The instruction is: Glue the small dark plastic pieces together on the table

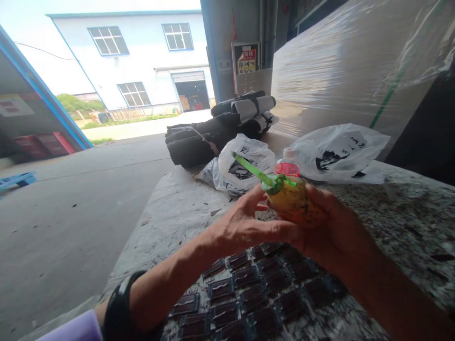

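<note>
1. Yellowish squeeze bottle with a green cap and long green nozzle [288, 198] is being held up above the speckled stone-like worktop [401, 208], directly over the grid of small dark rectangular pieces [249, 293] lying on that worktop.
2. Right hand [330, 227] is wrapping around the bottle's body from the side and below, clamped on it, so the bottle's lower half is hidden.
3. Left hand [245, 222] is reaching in with fingers partly spread, its fingertips touching the green cap at the base of the nozzle; it is not fully closed on anything, as far as can be seen.
4. Nozzle is pointing up and away from the bottle, tilted toward the crumpled white plastic bag [245, 163] lying beyond it on the worktop.
5. Judging from this grip, a steady hold is coming from keeping the right hand firm but not squeezing, so nothing is being forced out of the tip.
6. Left fingertips are best working only at the cap, pinching close to its base instead of the thin nozzle, which looks likely to bend.
7. Keeping the bottle upright over the worktop is limiting drips onto the dark pieces underneath.
8. Red-capped clear plastic bottle [287, 166] is standing just behind the squeeze bottle, near enough to be knocked by a wide movement.
</note>
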A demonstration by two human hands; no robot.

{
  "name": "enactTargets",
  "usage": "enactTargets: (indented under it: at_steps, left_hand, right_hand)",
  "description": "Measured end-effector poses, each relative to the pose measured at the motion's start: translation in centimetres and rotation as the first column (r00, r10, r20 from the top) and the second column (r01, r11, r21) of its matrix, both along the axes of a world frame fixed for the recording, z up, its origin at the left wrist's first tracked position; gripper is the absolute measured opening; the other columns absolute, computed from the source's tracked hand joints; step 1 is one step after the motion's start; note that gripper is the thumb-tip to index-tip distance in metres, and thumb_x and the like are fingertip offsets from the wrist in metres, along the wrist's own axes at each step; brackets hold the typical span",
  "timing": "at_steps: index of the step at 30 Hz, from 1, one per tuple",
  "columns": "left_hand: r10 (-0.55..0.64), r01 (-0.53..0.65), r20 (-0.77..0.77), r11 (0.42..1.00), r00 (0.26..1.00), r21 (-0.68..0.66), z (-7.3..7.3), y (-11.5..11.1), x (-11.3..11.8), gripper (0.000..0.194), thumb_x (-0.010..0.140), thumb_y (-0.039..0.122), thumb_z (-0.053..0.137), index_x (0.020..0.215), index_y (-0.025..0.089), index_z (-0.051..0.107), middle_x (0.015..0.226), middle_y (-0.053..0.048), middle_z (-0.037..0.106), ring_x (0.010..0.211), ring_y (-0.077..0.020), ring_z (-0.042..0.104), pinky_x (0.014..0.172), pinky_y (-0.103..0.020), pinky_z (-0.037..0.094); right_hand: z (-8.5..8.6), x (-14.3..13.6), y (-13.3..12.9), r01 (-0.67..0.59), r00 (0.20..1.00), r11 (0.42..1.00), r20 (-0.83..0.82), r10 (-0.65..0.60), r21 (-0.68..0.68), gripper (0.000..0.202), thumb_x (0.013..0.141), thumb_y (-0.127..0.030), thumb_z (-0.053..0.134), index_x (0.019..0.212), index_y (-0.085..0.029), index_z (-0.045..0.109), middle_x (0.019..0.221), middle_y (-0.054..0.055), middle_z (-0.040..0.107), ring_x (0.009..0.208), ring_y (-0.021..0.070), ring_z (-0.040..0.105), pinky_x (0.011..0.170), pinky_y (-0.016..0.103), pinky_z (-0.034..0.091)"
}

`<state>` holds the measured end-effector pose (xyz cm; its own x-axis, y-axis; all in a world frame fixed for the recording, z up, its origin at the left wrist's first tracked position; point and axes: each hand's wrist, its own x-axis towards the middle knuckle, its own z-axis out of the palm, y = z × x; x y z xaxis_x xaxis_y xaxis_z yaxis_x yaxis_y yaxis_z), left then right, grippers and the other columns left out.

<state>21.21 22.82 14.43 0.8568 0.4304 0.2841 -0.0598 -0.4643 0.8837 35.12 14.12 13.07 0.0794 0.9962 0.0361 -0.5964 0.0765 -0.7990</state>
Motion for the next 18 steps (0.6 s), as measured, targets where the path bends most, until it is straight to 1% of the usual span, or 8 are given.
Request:
enactTargets:
  at_steps: [2,5,8,11,13,14,16,18]
  left_hand:
    - [0.017,-0.013,0.053,0.996,0.998,-0.083,0.5,0.3,0.0,0.051,0.073,0.024,0.067,0.120,0.025,0.047,0.115,0.000,0.058,0.108,-0.0223,0.051,0.093,-0.036,0.041]
    - [0.095,-0.079,0.091,0.983,0.991,-0.165,0.4,1.0,-0.5,0.040,0.071,0.027,0.070,0.107,0.019,0.054,0.100,-0.002,0.062,0.095,-0.0212,0.056,0.084,-0.033,0.045]
    - [0.151,-0.129,0.084,0.966,0.985,-0.223,-0.3,1.9,-1.3,0.040,0.070,0.036,0.071,0.102,0.016,0.057,0.088,-0.005,0.064,0.079,-0.0201,0.059,0.067,-0.030,0.050]
    - [0.220,-0.199,0.065,0.951,0.973,-0.236,-1.1,3.0,-2.5,0.045,0.068,0.039,0.073,0.102,0.015,0.059,0.094,-0.007,0.065,0.082,-0.0218,0.061,0.070,-0.032,0.051]
    - [0.276,-0.256,0.055,0.938,0.960,-0.235,-1.7,4.0,-3.6,0.048,0.067,0.041,0.073,0.105,0.015,0.058,0.099,-0.008,0.065,0.087,-0.0232,0.061,0.075,-0.034,0.051]
    - [0.306,-0.288,0.046,0.930,0.951,-0.229,-2.0,4.7,-4.3,0.049,0.068,0.041,0.072,0.107,0.014,0.057,0.101,-0.009,0.065,0.090,-0.0234,0.061,0.077,-0.035,0.051]
    - [0.373,-0.365,0.006,0.911,0.928,-0.193,-3.0,6.2,-5.8,0.051,0.071,0.039,0.071,0.112,0.014,0.054,0.106,-0.009,0.064,0.095,-0.0235,0.060,0.082,-0.039,0.050]
    - [0.423,-0.428,-0.063,0.895,0.904,-0.125,-4.5,8.1,-7.4,0.047,0.073,0.037,0.070,0.111,0.014,0.054,0.104,-0.009,0.063,0.093,-0.0233,0.061,0.085,-0.044,0.049]
  right_hand:
    - [0.7,-0.5,1.1,-0.053,0.998,0.998,-0.016,0.053,0.030,0.022,0.086,-0.035,0.048,0.097,-0.024,0.063,0.087,-0.001,0.069,0.075,0.0120,0.063,0.066,0.022,0.051]
    - [0.4,-0.9,2.6,-0.134,0.990,0.990,0.039,0.133,0.042,0.029,0.086,-0.042,0.044,0.107,-0.026,0.057,0.095,0.000,0.066,0.078,0.0125,0.062,0.065,0.024,0.051]
    - [-0.5,-0.9,4.2,-0.251,0.947,0.968,0.205,0.248,-0.011,0.048,0.083,-0.058,0.040,0.115,-0.025,0.053,0.100,0.005,0.063,0.078,0.0164,0.061,0.062,0.030,0.052]
    - [-1.5,0.3,5.3,-0.297,0.841,0.950,0.445,0.308,-0.097,0.070,0.075,-0.076,0.034,0.115,-0.021,0.054,0.096,0.008,0.061,0.069,0.0163,0.059,0.051,0.026,0.048]
    - [-1.9,1.8,5.3,-0.239,0.732,0.963,0.630,0.261,-0.121,0.077,0.071,-0.080,0.033,0.117,-0.021,0.051,0.098,0.009,0.059,0.063,0.0143,0.054,0.048,0.025,0.043]
    - [-2.1,2.5,5.1,-0.195,0.652,0.973,0.725,0.222,-0.122,0.075,0.070,-0.078,0.040,0.118,-0.021,0.049,0.101,0.008,0.057,0.062,0.0134,0.052,0.050,0.026,0.042]
    - [-2.5,3.8,4.5,-0.132,0.429,0.985,0.889,0.159,-0.113,0.064,0.065,-0.059,0.065,0.116,-0.022,0.052,0.101,0.006,0.054,0.065,0.0132,0.048,0.058,0.028,0.040]
    - [-2.8,4.4,3.9,-0.135,0.175,0.984,0.975,0.137,-0.114,0.055,0.058,-0.033,0.075,0.109,-0.022,0.057,0.097,0.004,0.052,0.071,0.0160,0.047,0.067,0.031,0.039]
